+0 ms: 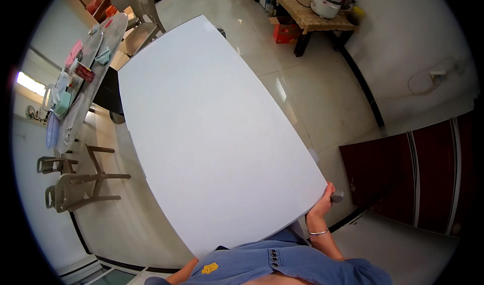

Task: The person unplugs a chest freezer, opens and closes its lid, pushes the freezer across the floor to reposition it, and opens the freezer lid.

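A large white tabletop point(217, 133), flat and plain, fills the middle of the view and reaches almost to my body. My right hand point(320, 204) is closed around its near right corner, fingers on the edge, with a bracelet at the wrist. Just past that hand a rounded grey part point(337, 196) sticks out from the corner; whether it is a leg or a caster I cannot make out. Of my left arm only the forearm point(184, 272) shows at the bottom, and the hand is hidden by the tabletop and my blue shirt.
To the left stand a cluttered long table point(112, 38) and a grey-brown plastic chair point(78, 186). A cloth-covered table point(287, 0) with a white pot point(326, 5) is at the back right, a red box point(286, 33) beneath it. Dark red cabinet panels point(383, 169) are at right.
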`<move>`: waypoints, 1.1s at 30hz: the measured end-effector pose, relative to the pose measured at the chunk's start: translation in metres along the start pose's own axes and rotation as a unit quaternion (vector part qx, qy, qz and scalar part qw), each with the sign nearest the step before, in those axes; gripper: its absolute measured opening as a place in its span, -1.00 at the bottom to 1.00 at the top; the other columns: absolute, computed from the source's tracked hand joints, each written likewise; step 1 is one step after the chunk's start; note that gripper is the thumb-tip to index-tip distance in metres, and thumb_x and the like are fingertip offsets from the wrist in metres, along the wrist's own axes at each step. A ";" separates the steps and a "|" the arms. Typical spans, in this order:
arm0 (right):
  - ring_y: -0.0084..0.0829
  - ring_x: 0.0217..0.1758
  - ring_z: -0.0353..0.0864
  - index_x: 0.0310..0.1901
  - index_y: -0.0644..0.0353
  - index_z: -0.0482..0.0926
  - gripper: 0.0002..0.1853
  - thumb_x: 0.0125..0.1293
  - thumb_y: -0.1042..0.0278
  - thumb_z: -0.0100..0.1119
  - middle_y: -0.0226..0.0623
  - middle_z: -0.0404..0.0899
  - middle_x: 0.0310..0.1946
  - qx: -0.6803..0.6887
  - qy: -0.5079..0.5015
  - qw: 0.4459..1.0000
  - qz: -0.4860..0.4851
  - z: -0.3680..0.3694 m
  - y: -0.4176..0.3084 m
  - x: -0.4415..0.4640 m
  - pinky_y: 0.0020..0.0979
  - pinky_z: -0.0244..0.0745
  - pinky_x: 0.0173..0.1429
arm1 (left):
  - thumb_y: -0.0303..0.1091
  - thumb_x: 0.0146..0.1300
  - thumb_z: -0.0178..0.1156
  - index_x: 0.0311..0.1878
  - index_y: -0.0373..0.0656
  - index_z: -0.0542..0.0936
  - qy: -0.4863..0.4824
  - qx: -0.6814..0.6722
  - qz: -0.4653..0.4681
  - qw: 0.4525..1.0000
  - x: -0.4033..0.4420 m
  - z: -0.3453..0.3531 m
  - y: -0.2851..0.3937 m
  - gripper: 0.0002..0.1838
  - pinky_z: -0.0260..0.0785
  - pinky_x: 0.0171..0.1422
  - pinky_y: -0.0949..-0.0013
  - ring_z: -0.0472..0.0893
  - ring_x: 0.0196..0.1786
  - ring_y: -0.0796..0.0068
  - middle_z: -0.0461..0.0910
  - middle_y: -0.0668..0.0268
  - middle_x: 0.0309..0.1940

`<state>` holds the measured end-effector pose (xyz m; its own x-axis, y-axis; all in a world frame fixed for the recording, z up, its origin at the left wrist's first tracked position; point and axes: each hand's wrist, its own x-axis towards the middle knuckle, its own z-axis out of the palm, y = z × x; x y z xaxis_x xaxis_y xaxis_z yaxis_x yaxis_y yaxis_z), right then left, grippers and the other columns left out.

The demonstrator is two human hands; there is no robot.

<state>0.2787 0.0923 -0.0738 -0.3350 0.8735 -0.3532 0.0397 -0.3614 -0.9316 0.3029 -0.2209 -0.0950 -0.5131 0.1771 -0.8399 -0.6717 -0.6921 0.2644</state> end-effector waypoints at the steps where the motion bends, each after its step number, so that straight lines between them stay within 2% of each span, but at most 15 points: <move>1: -0.58 -0.33 0.33 -0.37 0.19 0.32 -0.80 0.19 0.23 -0.19 -0.41 0.35 -0.41 -0.014 0.000 1.000 0.003 0.002 -0.002 0.001 -0.55 0.27 -0.21 | -0.18 0.17 -0.16 0.02 -0.22 0.27 -0.001 -0.003 0.000 1.000 0.002 0.002 0.000 -0.59 0.32 -0.10 0.21 0.40 -0.08 0.33 0.37 0.16 -0.10; 8: -0.57 -0.33 0.33 -0.37 0.20 0.33 -0.79 0.20 0.22 -0.21 -0.41 0.35 -0.41 0.008 -0.037 0.999 -0.007 0.025 -0.015 0.029 -0.55 0.26 -0.20 | -0.18 0.17 -0.17 0.02 -0.22 0.27 -0.002 -0.018 0.007 1.000 0.022 0.024 -0.002 -0.59 0.32 -0.11 0.20 0.40 -0.08 0.32 0.37 0.16 -0.09; 16: -0.58 -0.35 0.32 -0.43 0.18 0.35 -0.78 0.20 0.23 -0.22 -0.44 0.34 -0.44 -0.047 -0.060 0.996 -0.037 0.061 -0.027 0.071 -0.55 0.26 -0.21 | -0.17 0.17 -0.17 0.02 -0.22 0.27 -0.004 -0.034 0.018 0.999 0.036 0.056 -0.004 -0.59 0.33 -0.12 0.20 0.40 -0.09 0.32 0.37 0.16 -0.09; 20: -0.59 -0.37 0.32 -0.45 0.18 0.34 -0.78 0.19 0.24 -0.21 -0.45 0.32 -0.46 0.028 -0.084 0.996 0.015 0.075 -0.021 0.096 -0.55 0.26 -0.22 | -0.17 0.17 -0.17 0.02 -0.22 0.27 -0.002 -0.045 0.027 0.999 0.041 0.067 -0.003 -0.59 0.34 -0.13 0.20 0.41 -0.09 0.31 0.37 0.16 -0.09; 26: -0.60 -0.38 0.32 -0.46 0.18 0.35 -0.78 0.18 0.23 -0.20 -0.46 0.33 -0.47 -0.007 -0.092 0.996 0.018 0.110 -0.035 0.115 -0.56 0.26 -0.23 | -0.16 0.17 -0.17 0.02 -0.22 0.27 -0.007 -0.057 0.038 0.998 0.052 0.086 -0.001 -0.59 0.34 -0.13 0.19 0.41 -0.09 0.31 0.37 0.16 -0.09; 28: -0.59 -0.37 0.32 -0.46 0.19 0.37 -0.76 0.18 0.21 -0.19 -0.46 0.34 -0.45 -0.088 -0.059 0.994 -0.020 0.125 -0.040 0.119 -0.55 0.25 -0.23 | -0.16 0.17 -0.17 0.02 -0.22 0.27 -0.009 -0.055 0.044 0.997 0.055 0.092 0.000 -0.59 0.34 -0.14 0.19 0.41 -0.10 0.31 0.37 0.16 -0.09; 33: -0.57 -0.37 0.33 -0.44 0.21 0.38 -0.75 0.18 0.20 -0.19 -0.45 0.35 -0.44 -0.034 -0.098 0.994 -0.016 0.155 -0.037 0.143 -0.54 0.25 -0.22 | -0.16 0.17 -0.17 0.02 -0.22 0.27 -0.019 -0.053 0.062 0.997 0.064 0.109 0.009 -0.58 0.35 -0.14 0.19 0.41 -0.10 0.31 0.37 0.16 -0.09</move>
<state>0.0831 0.1797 -0.0767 -0.5142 0.8013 -0.3059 0.0883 -0.3054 -0.9481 0.2057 -0.1402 -0.0947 -0.6090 0.1109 -0.7854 -0.5432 -0.7799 0.3111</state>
